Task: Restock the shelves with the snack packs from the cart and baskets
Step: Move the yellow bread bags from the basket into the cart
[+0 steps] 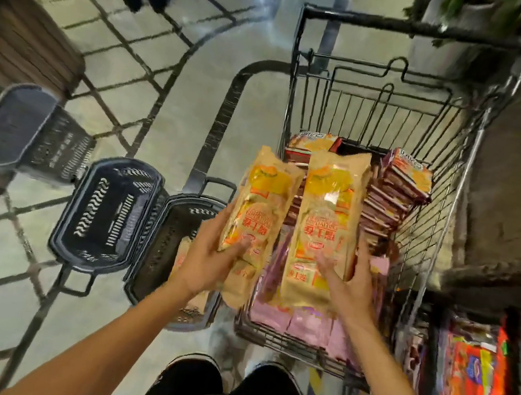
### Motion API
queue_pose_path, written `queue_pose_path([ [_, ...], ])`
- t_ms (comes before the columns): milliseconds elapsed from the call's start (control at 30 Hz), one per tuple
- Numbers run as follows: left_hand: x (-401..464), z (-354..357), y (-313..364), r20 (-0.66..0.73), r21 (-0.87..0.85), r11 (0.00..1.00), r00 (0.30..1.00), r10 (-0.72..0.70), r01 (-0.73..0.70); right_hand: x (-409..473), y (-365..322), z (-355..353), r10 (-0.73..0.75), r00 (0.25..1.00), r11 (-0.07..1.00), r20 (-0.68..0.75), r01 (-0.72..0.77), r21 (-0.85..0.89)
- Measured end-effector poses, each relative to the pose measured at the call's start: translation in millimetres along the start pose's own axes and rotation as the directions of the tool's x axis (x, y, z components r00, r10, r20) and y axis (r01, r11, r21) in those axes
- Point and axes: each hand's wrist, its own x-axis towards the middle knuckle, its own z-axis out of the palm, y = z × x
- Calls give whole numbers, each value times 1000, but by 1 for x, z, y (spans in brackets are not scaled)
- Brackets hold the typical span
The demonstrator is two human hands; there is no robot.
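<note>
You're gripping one orange snack pack in your left hand, another in your right hand; the cart is still loaded, plenty left.

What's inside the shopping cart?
The cart holds pink packs on its floor and stacked red-edged packs at the back. The two held orange packs cover what lies in the middle.

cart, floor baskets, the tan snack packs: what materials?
Cart: thin dark metal wire, a welded-looking grid. Baskets: dark moulded plastic, by the slotted walls and rounded rims. Snack packs: probably matte, paper-look film; creased, printed, no glare.
</note>
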Motion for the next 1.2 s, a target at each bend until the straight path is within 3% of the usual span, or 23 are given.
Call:
queue_pose_path([
  [233, -61, -98, -17, -216, -82, 997, 976, -22, 4, -27, -33, 102, -138, 962, 989, 236, 146, -19],
  [333, -80, -146, -46, -285, -181, 981, 951, -118, 67, -46, -35, 155, -118, 946, 990, 302, 135, -36],
  [433, -91, -199, -94, -270, -164, 979, 950, -160, 118, -66, -28, 215, -83, 939, 993, 334, 107, -55],
  [667, -106, -317, -207, -211, -179, 976, 964, -165, 128, -120, 1, 361, 50, 970, 989, 236, -14, -149],
  [833, -106, -366, -249, -101, -202, 968, 980, -170, 147, -157, 26, 413, 184, 975, 977, 124, -168, -130],
  [1000, -82, -358, -301, -37, -157, 957, 966, -254, 246, -151, 66, 415, 282, 958, 950, 48, -271, -157],
  [1200, -47, -292, -386, 37, -24, 958, 958, -285, 285, -101, 157, 426, 357, 934, 914, -13, -352, -201],
])
